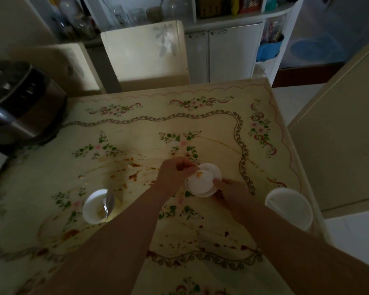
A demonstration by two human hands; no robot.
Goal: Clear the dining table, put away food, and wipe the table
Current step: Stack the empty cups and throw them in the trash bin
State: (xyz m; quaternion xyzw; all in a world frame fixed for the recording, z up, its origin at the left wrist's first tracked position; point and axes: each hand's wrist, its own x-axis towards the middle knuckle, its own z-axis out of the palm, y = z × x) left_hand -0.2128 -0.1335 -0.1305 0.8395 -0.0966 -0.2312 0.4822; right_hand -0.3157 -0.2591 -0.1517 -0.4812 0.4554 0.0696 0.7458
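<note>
A small round white lid (pixel 200 182) with an orange smear sits over a container, above the middle of the floral table (pixel 222 128). My left hand (pixel 176 170) pinches the lid's far left rim. Fingers of my right hand (pixel 229 189) grip its near right edge and the container below, which is mostly hidden. To the left stands a white bowl (pixel 95 206) with food remains and a spoon (pixel 110 201) in it. A white lidded tub (pixel 290 206) rests near the table's right edge. Brown sauce stains (pixel 134 175) streak the tabletop.
A dark metal cooker (pixel 19 107) occupies the table's far left corner. Two cream chairs (pixel 145 54) stand behind the table, with a white cabinet (pixel 224 50) and shelves of jars beyond. Another chair (pixel 341 133) stands to the right.
</note>
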